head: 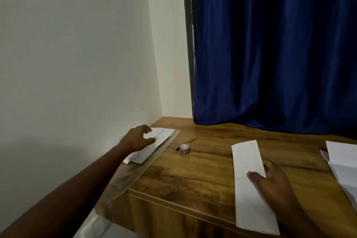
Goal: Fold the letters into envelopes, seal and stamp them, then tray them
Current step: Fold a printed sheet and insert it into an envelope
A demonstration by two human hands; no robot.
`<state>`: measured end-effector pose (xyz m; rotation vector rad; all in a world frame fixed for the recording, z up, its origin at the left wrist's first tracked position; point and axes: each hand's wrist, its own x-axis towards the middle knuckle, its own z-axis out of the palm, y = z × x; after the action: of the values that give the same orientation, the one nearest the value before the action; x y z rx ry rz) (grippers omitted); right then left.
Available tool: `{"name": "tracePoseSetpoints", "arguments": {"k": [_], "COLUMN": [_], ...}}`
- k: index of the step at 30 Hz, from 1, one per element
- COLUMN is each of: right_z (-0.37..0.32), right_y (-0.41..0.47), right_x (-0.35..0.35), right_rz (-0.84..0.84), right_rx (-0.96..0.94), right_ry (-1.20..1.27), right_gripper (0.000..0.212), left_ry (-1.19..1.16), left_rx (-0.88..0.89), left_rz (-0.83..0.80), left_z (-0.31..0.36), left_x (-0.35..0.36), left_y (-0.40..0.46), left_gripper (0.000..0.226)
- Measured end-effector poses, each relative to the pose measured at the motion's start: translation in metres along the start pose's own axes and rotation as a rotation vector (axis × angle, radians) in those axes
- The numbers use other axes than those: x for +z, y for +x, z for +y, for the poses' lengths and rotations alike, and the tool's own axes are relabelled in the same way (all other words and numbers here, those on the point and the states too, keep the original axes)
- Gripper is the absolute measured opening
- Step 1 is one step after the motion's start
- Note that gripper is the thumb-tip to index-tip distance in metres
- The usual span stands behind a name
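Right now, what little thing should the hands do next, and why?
Probably the left hand should pick one envelope off the stack in the clear tray by the wall. Its fingers are spread over that stack, while the right hand rests on a folded letter that looks ready to go in.

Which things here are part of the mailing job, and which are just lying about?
Job: envelope stack in clear tray under left hand; folded letter under right hand; unfolded sheets; tape roll.
Lying about: pencil; blue curtain.
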<state>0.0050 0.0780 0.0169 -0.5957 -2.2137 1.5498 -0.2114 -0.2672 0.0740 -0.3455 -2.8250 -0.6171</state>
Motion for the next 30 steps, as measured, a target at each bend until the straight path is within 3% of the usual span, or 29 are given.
{"name": "tracePoseSetpoints", "arguments": {"k": [4,8,14,19,27,30], "right_z": [-0.002,-0.001,0.0,0.001,0.005,0.007], "right_y": [0.003,0.003,0.005,0.006,0.01,0.009], "right_x": [0.0,-0.001,-0.001,-0.001,-0.004,-0.005], "right_rz": [-0.014,-0.027,-0.028,-0.02,-0.064,-0.092], "right_rx": [0.005,0.017,0.032,0.044,-0.081,-0.17], "right_ry": [-0.003,0.008,0.001,0.013,0.058,0.026], "right_gripper": [0.056,0.055,0.054,0.055,0.084,0.059], "left_ry": [0.133,0.158,0.265,0.374,0.067,-0.282], "left_rx": [-0.173,-0.238,-0.172,-0.147,-0.162,-0.12], "left_rz": [-0.065,-0.099,-0.059,0.117,0.403,0.583], "left_z": [-0.038,-0.054,-0.056,-0.04,-0.026,-0.004], "left_x": [0.01,0.017,0.016,0.01,-0.067,-0.09], "left_y": [0.02,0.028,0.032,0.026,0.013,0.001], "left_gripper": [0.068,0.073,0.034,0.027,0.026,0.029]}}
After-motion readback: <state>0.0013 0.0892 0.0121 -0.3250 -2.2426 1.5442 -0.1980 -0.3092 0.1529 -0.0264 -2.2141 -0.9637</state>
